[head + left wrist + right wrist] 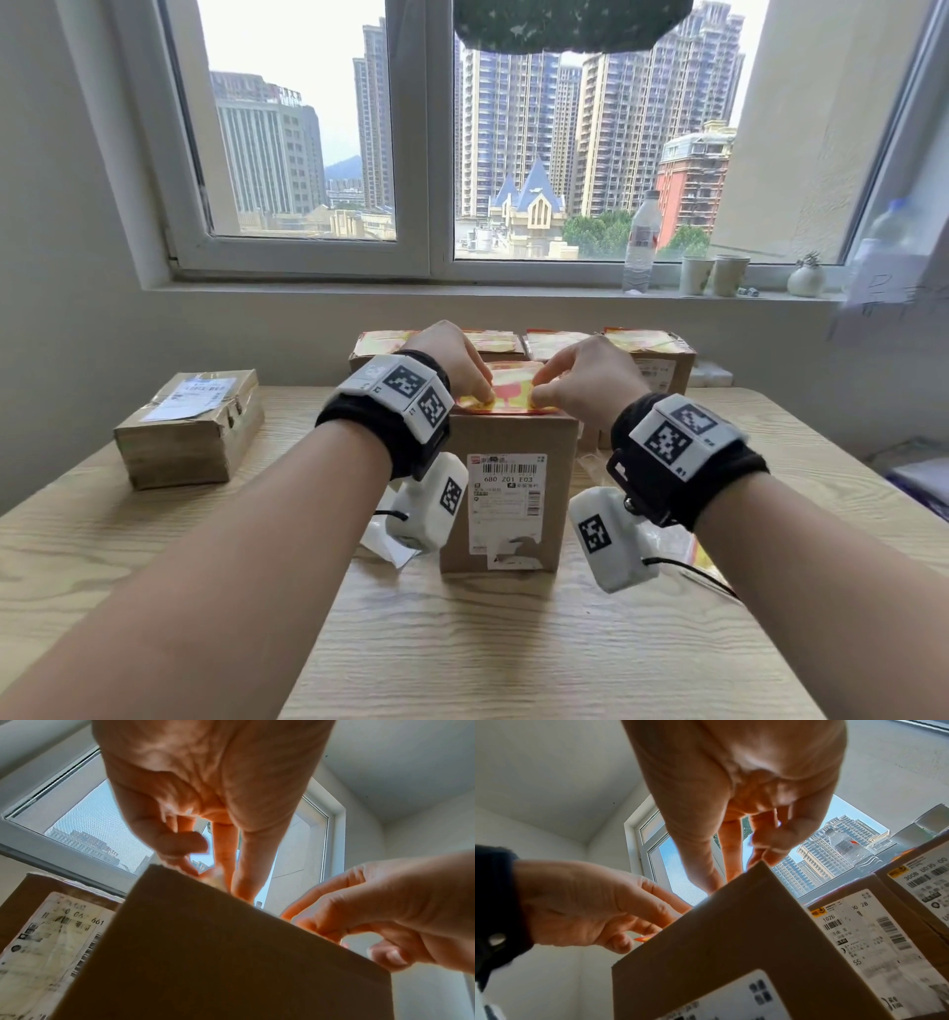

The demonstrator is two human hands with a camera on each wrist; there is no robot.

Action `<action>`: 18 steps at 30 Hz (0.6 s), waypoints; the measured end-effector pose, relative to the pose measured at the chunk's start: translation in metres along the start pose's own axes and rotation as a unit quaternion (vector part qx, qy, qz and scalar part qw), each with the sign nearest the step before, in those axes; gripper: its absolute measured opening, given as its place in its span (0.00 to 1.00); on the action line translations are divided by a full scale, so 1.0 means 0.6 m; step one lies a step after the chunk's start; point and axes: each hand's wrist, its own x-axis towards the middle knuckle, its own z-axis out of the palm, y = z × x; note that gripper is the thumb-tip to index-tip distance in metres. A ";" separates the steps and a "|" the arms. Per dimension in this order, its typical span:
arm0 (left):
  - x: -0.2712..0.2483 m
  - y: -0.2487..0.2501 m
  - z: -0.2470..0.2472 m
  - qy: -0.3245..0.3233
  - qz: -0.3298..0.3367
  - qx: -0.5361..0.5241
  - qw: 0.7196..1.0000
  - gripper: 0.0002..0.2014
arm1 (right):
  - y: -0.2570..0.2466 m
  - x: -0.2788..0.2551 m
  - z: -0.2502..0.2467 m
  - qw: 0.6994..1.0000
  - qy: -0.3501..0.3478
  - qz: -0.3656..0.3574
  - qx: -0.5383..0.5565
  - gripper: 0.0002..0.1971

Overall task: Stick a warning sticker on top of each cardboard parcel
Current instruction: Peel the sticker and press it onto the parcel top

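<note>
A tall cardboard parcel (508,493) with a shipping label stands at the middle of the table. A red and yellow warning sticker (511,390) lies across its top. My left hand (485,397) pinches the sticker's near left edge and my right hand (539,394) pinches its near right edge. From below, the left wrist view shows my left hand (213,876) reaching onto the parcel (231,953) top. The right wrist view shows my right hand (739,872) at the parcel (744,933) corner. Several parcels (652,354) behind carry stickers. A flat parcel (190,426) at left has none.
White backing paper (382,552) lies left of the tall parcel on the wooden table (462,642). On the window sill behind stand a water bottle (642,241), two paper cups (714,275) and a small vase (806,277). A wall runs along the left.
</note>
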 end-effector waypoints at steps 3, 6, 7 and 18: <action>0.006 -0.002 -0.003 0.039 0.001 0.054 0.998 0.09 | 0.005 0.001 -0.006 0.999 0.025 -0.004 -0.029 0.03; 0.010 -0.006 -0.009 0.099 0.017 0.038 0.994 0.05 | 0.006 0.006 -0.004 0.997 0.039 -0.056 -0.022 0.08; 0.013 -0.009 -0.007 0.088 0.024 0.036 0.995 0.08 | 0.003 0.008 0.000 0.997 0.017 -0.071 -0.028 0.10; 0.012 -0.060 -0.005 0.018 -0.008 -0.092 0.996 0.27 | 0.034 0.013 0.011 1.000 -0.012 -0.018 0.002 0.19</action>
